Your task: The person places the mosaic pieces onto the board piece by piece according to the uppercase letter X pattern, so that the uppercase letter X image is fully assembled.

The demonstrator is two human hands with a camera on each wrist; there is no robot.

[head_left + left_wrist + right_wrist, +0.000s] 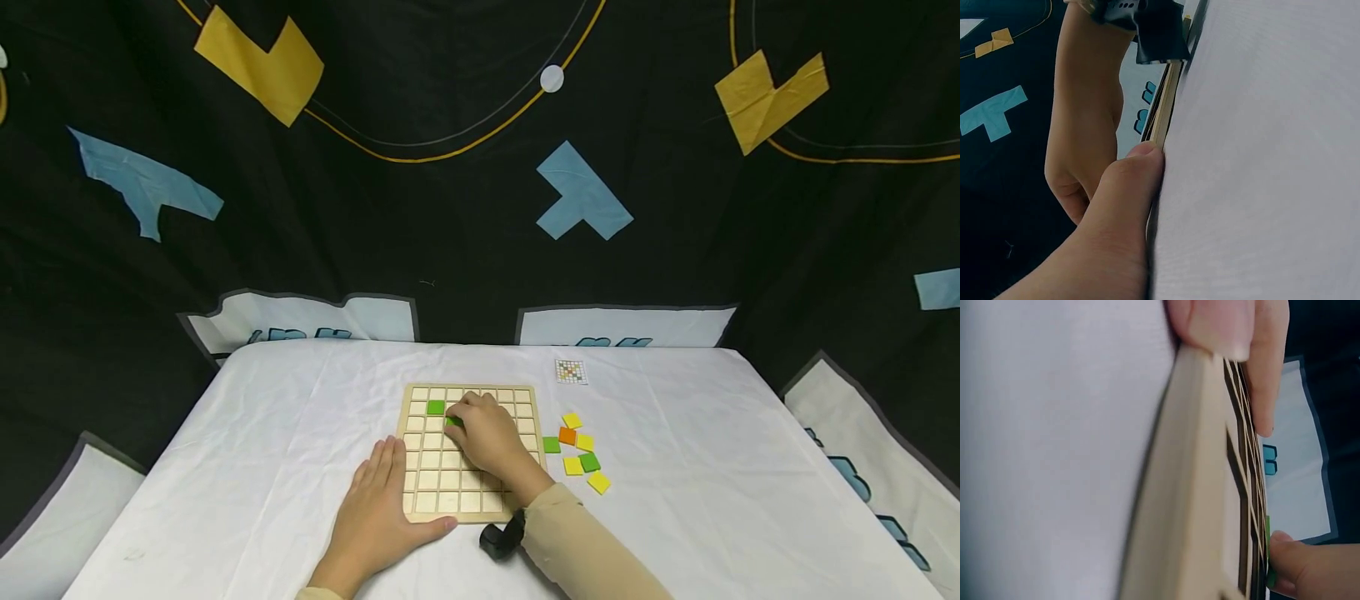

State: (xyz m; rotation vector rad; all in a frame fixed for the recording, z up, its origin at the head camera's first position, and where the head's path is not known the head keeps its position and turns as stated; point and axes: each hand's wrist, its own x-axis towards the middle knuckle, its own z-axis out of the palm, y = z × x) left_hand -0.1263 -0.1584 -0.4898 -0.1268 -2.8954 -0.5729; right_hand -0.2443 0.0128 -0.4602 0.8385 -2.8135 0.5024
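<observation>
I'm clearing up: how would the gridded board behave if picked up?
The gridded board is probably stiff, given its straight, solid-looking rim. Tilting it might spill the green tile near its far-left corner, apparently just laid there.

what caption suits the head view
Right hand pinching a green tile at the gridded board, left hand touching it.
</observation>
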